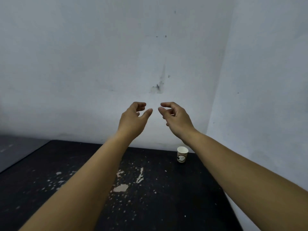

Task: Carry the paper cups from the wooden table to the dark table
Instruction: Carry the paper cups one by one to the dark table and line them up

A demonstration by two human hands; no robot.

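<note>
One paper cup (pixel 182 154) stands upright on the dark table (pixel 166 205), close to its far edge and toward the far right corner, just in front of the pale wall (pixel 100 64). It lies well below the fingers, under the right forearm. The left hand (pixel 133 119) and right hand (pixel 176 118) are both raised before the wall, near each other, fingers loosely curled and apart, holding and touching nothing.

Left hand (pixel 135 117), right hand (pixel 176 116) raised, empty.
</note>
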